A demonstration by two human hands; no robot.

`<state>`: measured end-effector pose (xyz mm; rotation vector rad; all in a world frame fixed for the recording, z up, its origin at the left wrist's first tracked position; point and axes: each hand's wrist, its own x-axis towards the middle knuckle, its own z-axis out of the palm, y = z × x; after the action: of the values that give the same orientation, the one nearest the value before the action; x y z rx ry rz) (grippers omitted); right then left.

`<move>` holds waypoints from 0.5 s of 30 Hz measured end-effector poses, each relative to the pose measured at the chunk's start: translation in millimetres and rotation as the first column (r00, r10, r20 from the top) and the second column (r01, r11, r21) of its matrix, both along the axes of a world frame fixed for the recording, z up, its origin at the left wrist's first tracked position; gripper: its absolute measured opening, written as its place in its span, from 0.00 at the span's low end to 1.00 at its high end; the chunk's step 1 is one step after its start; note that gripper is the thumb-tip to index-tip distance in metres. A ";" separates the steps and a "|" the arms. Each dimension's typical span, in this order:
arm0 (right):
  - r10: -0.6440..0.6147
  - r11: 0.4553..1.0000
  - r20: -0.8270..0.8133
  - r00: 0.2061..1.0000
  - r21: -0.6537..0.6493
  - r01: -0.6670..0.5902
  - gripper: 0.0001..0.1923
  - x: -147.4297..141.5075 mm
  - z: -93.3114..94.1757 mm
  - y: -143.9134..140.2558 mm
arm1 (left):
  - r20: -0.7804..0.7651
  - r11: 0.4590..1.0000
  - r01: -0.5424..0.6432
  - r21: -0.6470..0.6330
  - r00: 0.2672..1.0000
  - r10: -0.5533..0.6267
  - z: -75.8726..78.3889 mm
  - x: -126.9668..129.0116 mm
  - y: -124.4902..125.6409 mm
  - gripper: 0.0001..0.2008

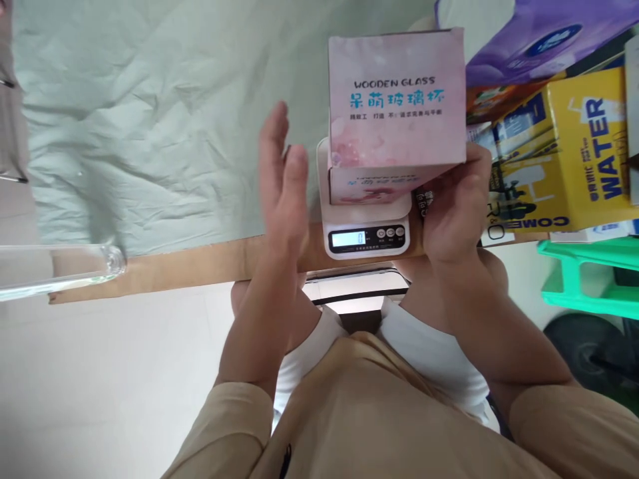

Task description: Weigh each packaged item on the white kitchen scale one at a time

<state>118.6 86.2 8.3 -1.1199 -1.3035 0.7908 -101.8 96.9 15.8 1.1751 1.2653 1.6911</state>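
A pink cardboard box [397,100] printed "WOODEN GLASS" stands on a white digital kitchen scale [367,241]. The scale's lit display reads 0. My left hand [284,183] is held up to the left of the box, apart from it, thumb and fingers stretched out and holding nothing. On the other side, my right hand [456,209] is beside the box's lower right, palm turned toward it. Its fingers are partly hidden by the box's upper edge, but they look extended rather than wrapped around it.
Yellow "WATER" cartons [592,153] and a purple package [554,40] crowd the right side. A wrinkled pale green cloth [150,133] covers the table. A clear container [60,269] overhangs the front left edge. A green plastic stool [589,276] stands at lower right.
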 end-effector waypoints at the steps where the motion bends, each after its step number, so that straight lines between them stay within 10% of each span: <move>1: -0.033 0.999 -0.009 0.999 0.020 0.033 0.24 0.9 -2.3 -1.0 | 0.007 0.997 -0.075 0.025 0.997 0.074 1.7 -4.2 -0.9 0.29; 7: -0.126 0.983 -0.056 0.990 0.131 0.132 0.22 5.6 -10.0 1.1 | 0.004 0.951 -0.309 -0.001 0.951 0.309 4.2 -28.4 1.4 0.05; 15: -0.028 0.985 -0.059 0.998 0.167 0.037 0.22 15.5 -19.7 3.8 | -0.073 0.940 -0.330 -0.086 0.943 0.325 1.1 -38.4 1.8 0.17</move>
<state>134.2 90.0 -11.3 -0.9755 -1.2771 0.6704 -140.2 98.8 16.9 1.0025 1.6336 1.8162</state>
